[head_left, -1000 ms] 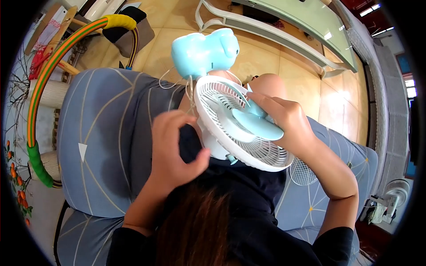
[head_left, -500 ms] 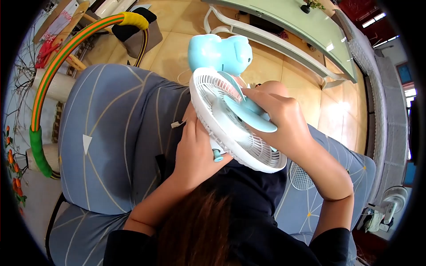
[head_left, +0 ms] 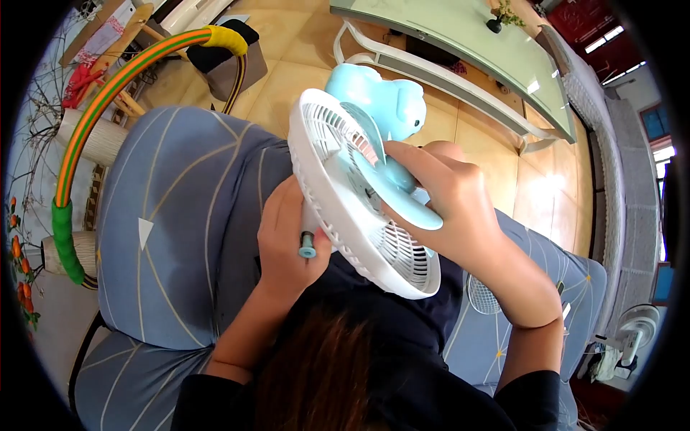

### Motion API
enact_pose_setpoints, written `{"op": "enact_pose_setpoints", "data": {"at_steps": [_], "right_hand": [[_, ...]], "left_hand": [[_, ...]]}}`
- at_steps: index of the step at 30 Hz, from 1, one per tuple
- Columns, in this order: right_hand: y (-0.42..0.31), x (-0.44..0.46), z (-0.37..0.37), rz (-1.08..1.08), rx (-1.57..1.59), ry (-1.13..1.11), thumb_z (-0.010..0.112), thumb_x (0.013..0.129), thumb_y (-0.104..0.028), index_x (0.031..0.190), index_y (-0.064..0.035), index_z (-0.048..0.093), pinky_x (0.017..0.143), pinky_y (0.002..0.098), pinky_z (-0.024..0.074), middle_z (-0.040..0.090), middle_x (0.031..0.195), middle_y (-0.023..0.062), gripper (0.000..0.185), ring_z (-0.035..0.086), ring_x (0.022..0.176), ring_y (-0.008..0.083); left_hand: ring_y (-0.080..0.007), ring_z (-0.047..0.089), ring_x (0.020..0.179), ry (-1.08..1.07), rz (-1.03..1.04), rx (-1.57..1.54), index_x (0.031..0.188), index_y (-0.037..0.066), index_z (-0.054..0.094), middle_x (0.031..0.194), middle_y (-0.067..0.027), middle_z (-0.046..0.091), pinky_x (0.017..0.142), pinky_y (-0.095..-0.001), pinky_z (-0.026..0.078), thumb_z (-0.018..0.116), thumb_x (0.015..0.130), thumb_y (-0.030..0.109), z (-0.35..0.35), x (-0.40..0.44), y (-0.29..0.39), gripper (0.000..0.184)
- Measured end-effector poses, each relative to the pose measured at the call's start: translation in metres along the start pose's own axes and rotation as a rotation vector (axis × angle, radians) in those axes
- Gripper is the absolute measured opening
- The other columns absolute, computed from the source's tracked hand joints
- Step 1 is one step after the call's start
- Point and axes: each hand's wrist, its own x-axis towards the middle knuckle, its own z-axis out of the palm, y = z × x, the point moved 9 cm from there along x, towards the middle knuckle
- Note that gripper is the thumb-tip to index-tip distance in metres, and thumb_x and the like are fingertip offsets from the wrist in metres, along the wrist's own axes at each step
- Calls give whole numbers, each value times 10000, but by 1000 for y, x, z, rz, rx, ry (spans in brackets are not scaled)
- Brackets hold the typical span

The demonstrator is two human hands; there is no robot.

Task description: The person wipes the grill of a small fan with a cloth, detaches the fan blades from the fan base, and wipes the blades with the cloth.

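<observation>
A white fan housing (head_left: 316,172) with a round slatted rear grille is tilted over the lap. My left hand (head_left: 284,241) is wrapped round the motor part behind the grille, beside a small teal knob (head_left: 307,246). Light blue fan blades (head_left: 402,199) lie inside the open grille, and my right hand (head_left: 449,197) grips them at the hub, with fingertips partly hidden. A glossy light blue animal-shaped base (head_left: 377,100) is just beyond the grille; how it joins the fan is hidden.
The blue patterned sofa (head_left: 180,215) lies on both sides. An orange and green hoop (head_left: 93,115) leans at the left. A glass-topped table (head_left: 460,32) stands ahead, beside a grey stool (head_left: 233,68). A mesh piece (head_left: 483,294) rests at the right; a white fan (head_left: 636,330) stands farther right.
My left hand has moved from beside the fan to grip its rear. The housing has shifted left and turned more edge-on, with my right hand still on the blades.
</observation>
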Motion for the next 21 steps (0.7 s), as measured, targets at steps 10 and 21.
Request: {"op": "enact_pose_setpoints", "data": {"at_steps": [10, 21], "right_hand": [[-17, 7, -18, 2, 29, 4, 790, 680, -139, 1229, -88, 639, 592, 355, 514, 720, 990, 9, 572, 705, 808, 233], [-32, 2, -19, -215, 1, 18, 697, 656, 19, 1211, 10, 620, 627, 346, 582, 692, 1062, 165, 560, 711, 738, 269]], "left_hand": [[-192, 659, 750, 94, -136, -292, 1129, -83, 634, 943, -184, 675, 666, -283, 503, 510, 962, 94, -30, 32, 0, 273], [-115, 650, 872, -167, -509, -873, 1136, -40, 612, 994, -60, 675, 791, -265, 539, 593, 940, 107, 36, -17, -100, 246]]}}
